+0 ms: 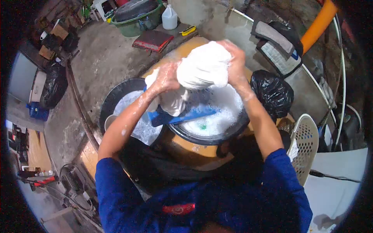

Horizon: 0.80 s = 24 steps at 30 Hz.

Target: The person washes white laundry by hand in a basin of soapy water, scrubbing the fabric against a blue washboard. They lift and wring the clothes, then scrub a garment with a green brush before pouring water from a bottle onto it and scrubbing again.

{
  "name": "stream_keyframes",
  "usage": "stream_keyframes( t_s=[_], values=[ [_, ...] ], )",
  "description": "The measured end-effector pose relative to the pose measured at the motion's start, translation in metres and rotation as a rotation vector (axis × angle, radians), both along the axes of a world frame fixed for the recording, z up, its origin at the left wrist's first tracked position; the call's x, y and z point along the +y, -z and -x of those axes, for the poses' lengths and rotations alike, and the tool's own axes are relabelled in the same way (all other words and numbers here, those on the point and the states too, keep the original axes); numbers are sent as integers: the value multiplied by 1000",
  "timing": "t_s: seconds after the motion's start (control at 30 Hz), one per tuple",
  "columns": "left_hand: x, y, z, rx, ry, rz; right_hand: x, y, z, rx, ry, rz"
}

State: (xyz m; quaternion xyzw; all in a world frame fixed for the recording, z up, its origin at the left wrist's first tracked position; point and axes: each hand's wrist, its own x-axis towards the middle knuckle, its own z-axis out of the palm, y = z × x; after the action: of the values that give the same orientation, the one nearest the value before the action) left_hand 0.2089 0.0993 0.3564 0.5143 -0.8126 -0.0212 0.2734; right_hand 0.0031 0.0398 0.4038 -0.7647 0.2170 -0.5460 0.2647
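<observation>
A bunched white cloth (204, 64) is held up between my two hands over a dark basin of suds (241, 124). My left hand (167, 79) grips its left side, and part of the cloth hangs down below that hand. On the opposite side, my right hand (236, 64) has its fingers closed on the cloth. Both hands are wet with some foam. Beneath the cloth a blue board (180, 116) lies slanted across the basin's rim. A second dark basin (105, 103) with sudsy water stands to the left, partly behind my left forearm.
Black plastic bags (272, 93) sit right of the suds basin. A perforated beige basket (305, 145) is by my right elbow. Farther back are a green tub (136, 25), a white jug (169, 17), a yellow-handled brush (188, 30) and a dark red folded item (153, 40).
</observation>
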Motion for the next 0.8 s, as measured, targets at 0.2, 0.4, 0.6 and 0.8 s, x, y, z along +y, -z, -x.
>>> stream_keyframes(
  t_s=[0.2,0.4,0.6,0.8],
  values=[
    [2,5,15,469,275,-213,-15,-41,-26,35,-406,6],
    [4,58,-4,1104,330,-910,-36,-13,-59,-237,-626,-294],
    [5,127,-12,1294,195,-1154,-45,42,-75,-665,-911,-732],
    [-15,151,-16,1367,139,-1171,-55,72,-81,-669,-730,-562]
  ],
)
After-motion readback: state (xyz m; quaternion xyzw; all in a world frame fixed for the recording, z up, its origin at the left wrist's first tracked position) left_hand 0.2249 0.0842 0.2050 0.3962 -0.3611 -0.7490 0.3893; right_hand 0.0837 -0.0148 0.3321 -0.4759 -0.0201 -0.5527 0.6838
